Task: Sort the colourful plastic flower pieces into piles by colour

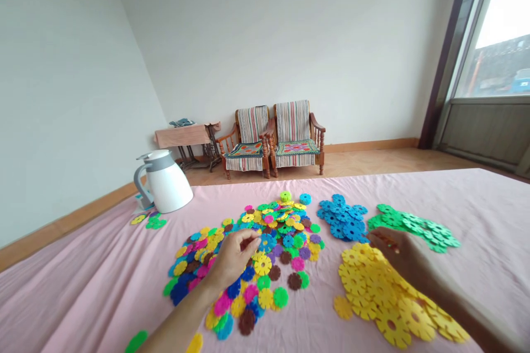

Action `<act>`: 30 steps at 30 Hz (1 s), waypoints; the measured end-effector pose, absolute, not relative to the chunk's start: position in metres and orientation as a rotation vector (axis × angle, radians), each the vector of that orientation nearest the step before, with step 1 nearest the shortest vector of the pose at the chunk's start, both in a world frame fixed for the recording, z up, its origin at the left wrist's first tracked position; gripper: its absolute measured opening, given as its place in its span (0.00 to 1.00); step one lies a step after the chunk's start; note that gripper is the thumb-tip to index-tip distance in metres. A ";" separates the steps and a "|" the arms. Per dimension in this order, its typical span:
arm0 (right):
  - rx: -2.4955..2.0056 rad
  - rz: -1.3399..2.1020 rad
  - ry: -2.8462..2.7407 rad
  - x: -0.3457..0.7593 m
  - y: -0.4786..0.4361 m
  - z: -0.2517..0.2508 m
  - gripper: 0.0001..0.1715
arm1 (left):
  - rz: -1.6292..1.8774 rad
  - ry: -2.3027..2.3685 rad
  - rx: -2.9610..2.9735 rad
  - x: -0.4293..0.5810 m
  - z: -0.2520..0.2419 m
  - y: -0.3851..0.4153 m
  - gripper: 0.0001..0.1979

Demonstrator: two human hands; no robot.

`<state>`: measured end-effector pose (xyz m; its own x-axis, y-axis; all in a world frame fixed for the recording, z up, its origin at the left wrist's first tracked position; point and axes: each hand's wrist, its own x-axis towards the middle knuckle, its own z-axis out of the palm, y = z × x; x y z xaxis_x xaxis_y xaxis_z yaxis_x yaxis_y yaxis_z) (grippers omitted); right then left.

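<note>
Nearest the cam, at approx. 7 o'clock, the L forearm (182, 314) runs in over the pink cloth (308, 325), w/ a stray green disc (136, 341) just left of it & a cut-off yellow disc (194, 344) just right. It leads to the L hand (237, 256), approx. 6:30, at the mixed pile (262, 265) of notched discs that fills 6 o'clock; thumb & fingertips are drawn close together right by a blue disc (268, 242), but can't tell if they pinch it. R hand (391, 251), approx. 4 o'clock, is over the far side of the yellow heap (385, 292), fingers curled down twd the near edge of the blue heap (342, 219); fingertips hidden, so can't tell if it holds anything. Green heap (418, 226) sits at approx. 3:30, just beyond that hand. White jug (171, 187) is btwn 8 & 9 o'clock, w/ a small disc cluster (155, 223) near its base. Step in hand, prob.: L picking a disc from the mix, R working at the one-colour heaps. Next move calls for a clean rim pinch on one disc, w/o dragging overlapping neighbours; R needs clearance over the yellow discs, which could slide if bumped.
</note>
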<state>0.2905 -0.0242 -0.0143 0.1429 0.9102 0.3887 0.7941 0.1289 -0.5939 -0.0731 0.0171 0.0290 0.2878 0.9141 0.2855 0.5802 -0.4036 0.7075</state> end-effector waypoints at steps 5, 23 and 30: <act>-1.388 0.472 -1.891 0.213 -0.050 0.017 0.18 | 0.916 1.145 1.943 -0.051 0.024 -0.001 0.12; -1.810 0.253 -1.670 0.236 0.027 0.000 0.12 | 1.024 1.498 2.360 -0.103 0.004 0.036 0.11; -1.747 0.128 -1.777 0.212 0.027 0.004 0.15 | 0.859 1.506 2.465 -0.106 0.005 0.033 0.08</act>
